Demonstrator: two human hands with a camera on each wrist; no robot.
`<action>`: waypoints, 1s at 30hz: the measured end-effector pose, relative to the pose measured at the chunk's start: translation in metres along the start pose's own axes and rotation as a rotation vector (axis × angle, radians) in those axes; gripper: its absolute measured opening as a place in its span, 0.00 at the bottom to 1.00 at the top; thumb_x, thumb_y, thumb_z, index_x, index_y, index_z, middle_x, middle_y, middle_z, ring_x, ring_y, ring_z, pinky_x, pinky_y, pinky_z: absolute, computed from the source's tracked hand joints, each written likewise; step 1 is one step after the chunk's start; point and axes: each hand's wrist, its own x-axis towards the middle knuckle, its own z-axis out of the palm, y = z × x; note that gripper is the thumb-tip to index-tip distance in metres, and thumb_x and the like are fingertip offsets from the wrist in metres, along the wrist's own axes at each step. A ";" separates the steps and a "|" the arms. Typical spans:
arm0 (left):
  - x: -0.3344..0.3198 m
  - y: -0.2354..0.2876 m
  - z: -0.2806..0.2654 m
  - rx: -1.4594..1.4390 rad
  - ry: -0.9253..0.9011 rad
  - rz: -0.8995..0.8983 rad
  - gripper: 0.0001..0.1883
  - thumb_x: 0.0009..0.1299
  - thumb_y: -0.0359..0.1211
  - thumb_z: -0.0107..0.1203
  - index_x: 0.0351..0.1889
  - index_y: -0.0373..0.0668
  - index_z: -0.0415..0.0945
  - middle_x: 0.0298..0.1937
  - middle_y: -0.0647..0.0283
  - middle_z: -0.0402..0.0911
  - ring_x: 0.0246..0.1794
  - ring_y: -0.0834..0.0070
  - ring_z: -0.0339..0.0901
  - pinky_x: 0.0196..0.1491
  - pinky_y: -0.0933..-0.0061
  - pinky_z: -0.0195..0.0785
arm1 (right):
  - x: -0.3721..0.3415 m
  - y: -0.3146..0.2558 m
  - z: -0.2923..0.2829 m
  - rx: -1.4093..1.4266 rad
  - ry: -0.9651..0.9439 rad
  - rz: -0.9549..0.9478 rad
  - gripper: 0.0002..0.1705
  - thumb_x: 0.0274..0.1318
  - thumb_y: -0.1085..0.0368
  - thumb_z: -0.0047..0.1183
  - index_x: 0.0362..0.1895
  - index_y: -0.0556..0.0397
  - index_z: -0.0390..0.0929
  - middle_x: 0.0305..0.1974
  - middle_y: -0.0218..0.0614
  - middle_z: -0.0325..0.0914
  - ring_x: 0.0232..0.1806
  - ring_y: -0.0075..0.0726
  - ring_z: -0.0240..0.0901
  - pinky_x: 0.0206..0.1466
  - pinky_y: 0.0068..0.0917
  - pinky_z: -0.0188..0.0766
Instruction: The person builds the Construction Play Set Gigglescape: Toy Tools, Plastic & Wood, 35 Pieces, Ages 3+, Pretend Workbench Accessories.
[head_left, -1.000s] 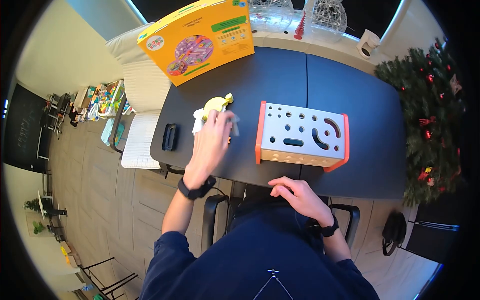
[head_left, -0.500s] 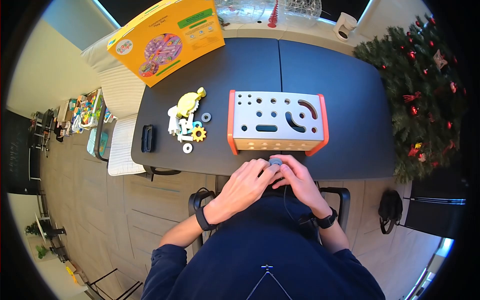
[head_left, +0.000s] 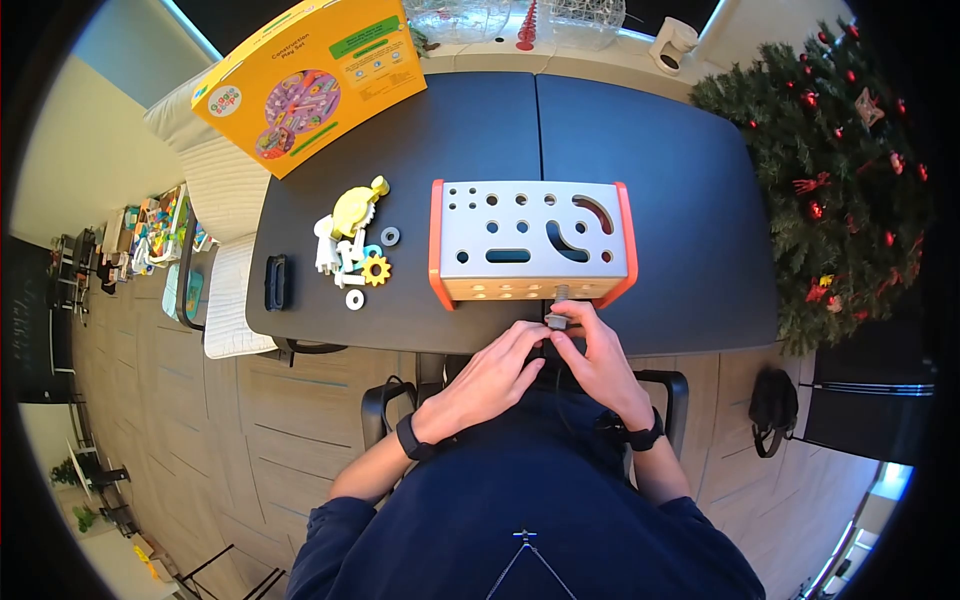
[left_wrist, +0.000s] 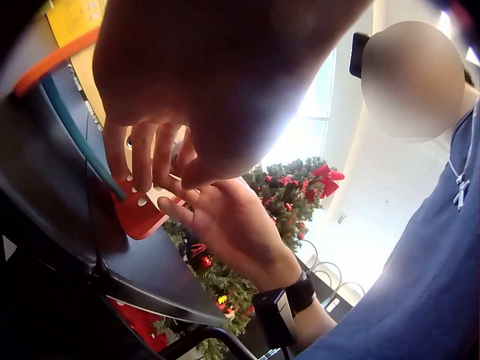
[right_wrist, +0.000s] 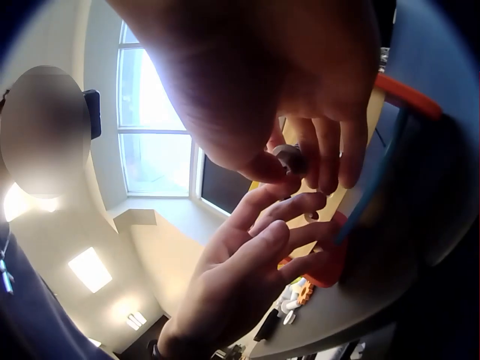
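Note:
My right hand (head_left: 600,365) pinches a grey toy bolt (head_left: 558,321) between thumb and fingers at the table's near edge. The bolt's head faces me, and its ridged shaft points at the front face of a toy workbench (head_left: 545,205) with a grey top and red-orange ends. In the right wrist view the bolt (right_wrist: 289,157) shows dark between thumb and fingers. Extended fingers of my left hand (head_left: 482,385) come up beside the bolt head from the left. Round and curved holes mark the workbench's top, and rows of round holes its wooden front.
Left of the workbench lie a yellow toothed piece (head_left: 355,212), a yellow gear (head_left: 375,270), a grey ring (head_left: 390,236), a white ring (head_left: 354,299) and white parts. A black case (head_left: 277,283) sits farther left. Behind stands a yellow carton (head_left: 370,110); a decorated tree (head_left: 760,190) is at right.
My left hand came from the loose parts to my right hand, where both handled the grey bolt. Now the right hand holds it up to the workbench front, with the left fingers drawn slightly back.

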 end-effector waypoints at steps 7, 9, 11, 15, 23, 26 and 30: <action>0.004 0.002 0.006 -0.103 -0.020 -0.094 0.21 0.80 0.25 0.58 0.70 0.38 0.69 0.62 0.51 0.75 0.59 0.54 0.82 0.62 0.56 0.76 | 0.006 0.014 0.002 -0.021 0.118 -0.005 0.21 0.75 0.71 0.58 0.68 0.55 0.72 0.51 0.50 0.84 0.50 0.52 0.85 0.55 0.41 0.80; 0.004 0.000 0.008 -0.116 -0.019 -0.102 0.22 0.80 0.24 0.58 0.70 0.38 0.69 0.61 0.52 0.75 0.59 0.56 0.83 0.62 0.57 0.76 | 0.007 0.012 0.003 -0.135 0.168 -0.017 0.23 0.72 0.72 0.60 0.68 0.55 0.73 0.49 0.49 0.83 0.50 0.54 0.84 0.55 0.42 0.80; 0.004 -0.003 0.009 -0.125 -0.020 -0.109 0.23 0.79 0.23 0.58 0.70 0.38 0.69 0.60 0.52 0.75 0.59 0.58 0.83 0.63 0.58 0.77 | 0.008 0.008 0.001 -0.319 0.190 -0.023 0.25 0.69 0.72 0.63 0.67 0.54 0.74 0.50 0.49 0.82 0.51 0.54 0.82 0.56 0.43 0.79; 0.004 -0.006 0.007 -0.137 -0.008 -0.119 0.22 0.80 0.23 0.58 0.71 0.37 0.69 0.61 0.51 0.75 0.59 0.57 0.84 0.61 0.57 0.78 | 0.014 0.001 0.002 -0.667 0.320 -0.243 0.29 0.60 0.70 0.70 0.65 0.51 0.77 0.58 0.45 0.78 0.63 0.54 0.74 0.61 0.44 0.72; 0.003 -0.012 0.001 -0.165 -0.032 -0.174 0.21 0.80 0.22 0.56 0.70 0.39 0.70 0.60 0.53 0.75 0.58 0.62 0.85 0.61 0.60 0.78 | 0.034 -0.013 -0.015 -0.931 0.335 -0.307 0.33 0.54 0.61 0.77 0.63 0.48 0.79 0.76 0.47 0.65 0.81 0.56 0.58 0.78 0.58 0.52; 0.005 -0.021 0.004 -0.172 -0.026 -0.177 0.20 0.81 0.22 0.55 0.70 0.39 0.71 0.61 0.54 0.75 0.59 0.63 0.84 0.62 0.61 0.78 | 0.043 -0.015 -0.030 -0.990 0.236 -0.303 0.34 0.53 0.58 0.78 0.63 0.49 0.79 0.78 0.50 0.63 0.85 0.55 0.54 0.82 0.63 0.48; 0.004 -0.026 0.003 -0.181 -0.024 -0.216 0.17 0.82 0.24 0.54 0.67 0.39 0.74 0.64 0.54 0.76 0.61 0.62 0.82 0.63 0.62 0.77 | 0.056 -0.023 -0.039 -0.991 0.115 -0.327 0.34 0.50 0.56 0.80 0.58 0.52 0.79 0.81 0.50 0.61 0.88 0.53 0.50 0.87 0.66 0.43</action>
